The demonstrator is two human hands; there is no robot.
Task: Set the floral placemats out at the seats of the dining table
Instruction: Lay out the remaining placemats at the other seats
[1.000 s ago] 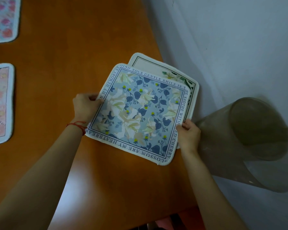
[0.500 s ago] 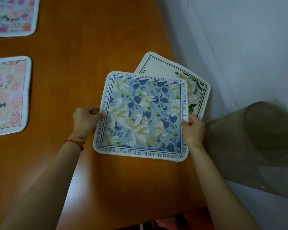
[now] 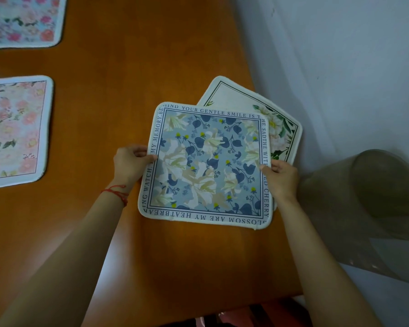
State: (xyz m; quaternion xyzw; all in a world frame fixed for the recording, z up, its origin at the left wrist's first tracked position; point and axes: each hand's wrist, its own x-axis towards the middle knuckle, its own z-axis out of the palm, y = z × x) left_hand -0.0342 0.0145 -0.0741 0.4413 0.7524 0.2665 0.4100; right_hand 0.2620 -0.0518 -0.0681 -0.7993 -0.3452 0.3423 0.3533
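Observation:
A blue floral placemat (image 3: 206,164) with a lettered white border is held over the orange wooden table (image 3: 139,67). My left hand (image 3: 129,162) pinches its left edge, and my right hand (image 3: 280,178) pinches its right edge. Under it, turned at an angle, lies a white placemat (image 3: 269,119) with green leaves and pale flowers, mostly covered by the blue one. Two pink floral placemats lie flat at the left, one at mid left (image 3: 14,131) and one at the top left corner (image 3: 24,20).
The table's right edge runs close to a pale wall (image 3: 340,55). A translucent grey cylindrical bin (image 3: 368,208) stands beside the table at the right. The table's near edge is at the bottom of the view.
The blue placemat has been rotated clockwise until it sits nearly square to me, and it has shifted a little off the white one. Both hands kept their grip.

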